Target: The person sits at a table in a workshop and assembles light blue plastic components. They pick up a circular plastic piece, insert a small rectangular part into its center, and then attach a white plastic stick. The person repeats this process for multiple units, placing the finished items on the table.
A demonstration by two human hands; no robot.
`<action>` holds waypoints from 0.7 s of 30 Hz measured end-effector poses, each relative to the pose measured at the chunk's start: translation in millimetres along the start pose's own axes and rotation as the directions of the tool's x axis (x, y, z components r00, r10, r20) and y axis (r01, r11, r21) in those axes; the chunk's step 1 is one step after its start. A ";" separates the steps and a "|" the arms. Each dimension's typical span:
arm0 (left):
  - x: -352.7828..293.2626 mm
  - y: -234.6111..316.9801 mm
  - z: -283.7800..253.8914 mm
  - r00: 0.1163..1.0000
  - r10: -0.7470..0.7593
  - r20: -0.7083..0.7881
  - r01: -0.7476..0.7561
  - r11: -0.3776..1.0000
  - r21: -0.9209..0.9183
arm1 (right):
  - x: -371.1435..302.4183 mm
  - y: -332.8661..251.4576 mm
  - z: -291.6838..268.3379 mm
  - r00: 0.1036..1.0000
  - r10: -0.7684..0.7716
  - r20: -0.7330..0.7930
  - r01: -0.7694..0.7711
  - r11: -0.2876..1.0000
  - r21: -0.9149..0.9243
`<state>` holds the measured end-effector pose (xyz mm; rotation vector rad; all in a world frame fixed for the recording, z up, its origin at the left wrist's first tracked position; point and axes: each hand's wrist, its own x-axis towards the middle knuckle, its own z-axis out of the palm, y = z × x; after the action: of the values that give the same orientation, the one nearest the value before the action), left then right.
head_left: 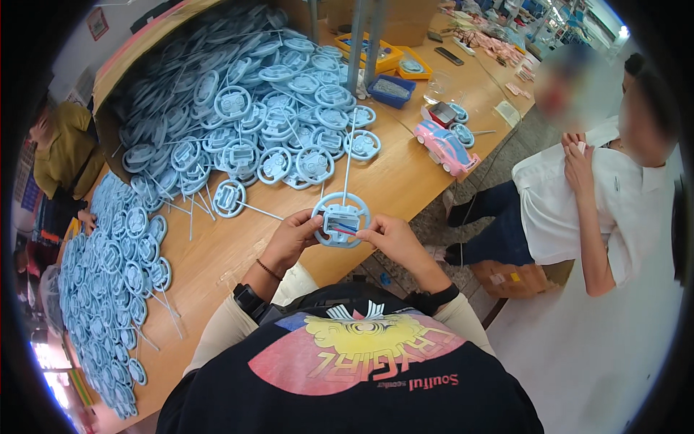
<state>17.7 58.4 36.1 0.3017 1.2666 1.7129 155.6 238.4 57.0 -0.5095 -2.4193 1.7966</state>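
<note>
The left hand (pixel 293 239) grips the blue wheel (pixel 342 215) by its left side above the table's (pixel 238 246) near edge; the right hand (pixel 396 240) pinches wires (pixel 345 228) at its right. Red lettering (pixel 434 382) marks the black shirt (pixel 231 405).

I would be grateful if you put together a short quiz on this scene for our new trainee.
1. Short answer: What does the person's left grip hold?
2. True or false: The pink-and-blue toy car stands on the floor.
3. Multiple choice: What colour are the trays beside the small blue bin?
a) green
b) yellow
c) black

Key:
1. The rim of a light-blue toy steering wheel.
2. False; it stands on the table.
3. b
</note>
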 end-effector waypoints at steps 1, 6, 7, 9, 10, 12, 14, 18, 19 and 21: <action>0.6 -0.4 0.5 1.000 0.001 0.003 -0.001 1.000 -0.009 | 0.2 -0.1 -1.3 1.000 -0.002 0.008 0.002 1.000 0.002; 1.0 1.1 2.8 1.000 0.014 0.005 -0.014 1.000 0.015 | 2.3 -3.3 -4.6 0.999 -0.015 0.032 0.016 1.000 -0.008; 1.3 1.4 2.5 1.000 0.013 0.006 -0.014 1.000 0.020 | 4.3 0.7 -4.9 0.999 -0.028 0.039 0.029 0.999 -0.026; 2.1 -1.6 -1.1 0.999 0.015 0.031 -0.016 1.000 0.026 | 5.2 2.3 -5.6 0.998 -0.034 0.045 0.037 0.998 -0.049; 2.0 -3.0 -2.4 0.999 0.016 0.042 -0.017 0.999 0.029 | 4.5 0.9 -6.1 0.999 -0.029 0.043 0.031 0.998 -0.054; 0.9 -2.6 -1.6 0.999 0.016 0.046 -0.017 0.999 0.031 | 3.7 -0.6 -7.0 0.999 -0.020 0.043 0.022 0.999 -0.049; 0.2 -3.5 -1.1 0.998 0.018 0.054 -0.020 0.999 0.027 | 3.0 -1.4 -7.7 0.999 -0.014 0.047 0.015 0.999 -0.030; -0.4 -7.0 -1.9 0.999 0.006 0.053 -0.006 1.000 0.017 | 2.9 -3.0 -8.7 0.998 -0.021 0.054 0.023 0.999 -0.046; -0.4 -7.5 -2.2 0.999 -0.003 0.050 0.002 1.000 0.016 | 2.9 -3.4 -9.3 0.998 -0.018 0.066 0.020 0.999 -0.037; 0.5 -11.3 -4.6 0.998 -0.005 0.060 0.005 1.000 -0.003 | 2.5 -6.8 -10.2 0.997 -0.023 0.079 0.027 0.998 -0.048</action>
<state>20.5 56.2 24.4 0.3451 1.2196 1.6892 154.5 246.8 66.3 -0.4182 -2.5153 1.7841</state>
